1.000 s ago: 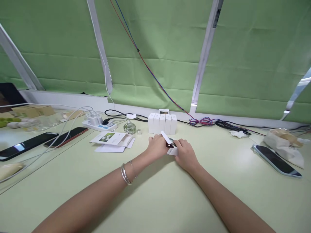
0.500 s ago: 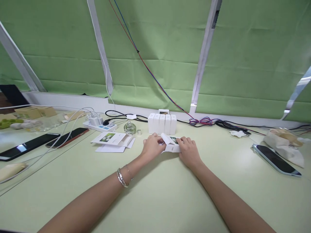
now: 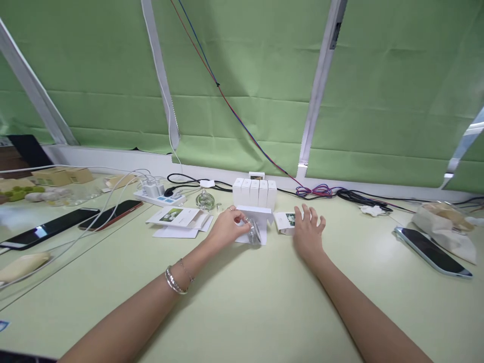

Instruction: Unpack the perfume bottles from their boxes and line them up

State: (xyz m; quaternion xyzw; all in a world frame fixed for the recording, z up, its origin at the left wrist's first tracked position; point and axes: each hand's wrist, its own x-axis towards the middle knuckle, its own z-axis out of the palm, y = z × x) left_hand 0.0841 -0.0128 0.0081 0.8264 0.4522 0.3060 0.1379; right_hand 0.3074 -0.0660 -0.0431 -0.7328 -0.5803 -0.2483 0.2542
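Note:
Between the fingertips of my left hand [image 3: 227, 228] is the top of a small round clear glass bottle [image 3: 254, 234], tilted above the table and smeared by motion. Right behind it stands a folded white card insert [image 3: 255, 214], partly hidden by the bottle. My right hand [image 3: 309, 233] is open with its fingers spread, at the right end of a small white box [image 3: 284, 221] with a green and white flower picture. Whether the fingers touch the box I cannot tell.
Behind my hands stands a row of several white boxes [image 3: 254, 191]. To the left are a round perfume bottle [image 3: 205, 200], flattened printed cartons [image 3: 177, 218], a power strip [image 3: 161, 198] and phones [image 3: 110, 215]. Another phone [image 3: 431, 252] lies at right, near bundled black cables [image 3: 359, 197].
The glass bottle and white card insert now show apart from the printed box. My right hand has moved right and its fingers have spread; my left hand has shifted slightly left.

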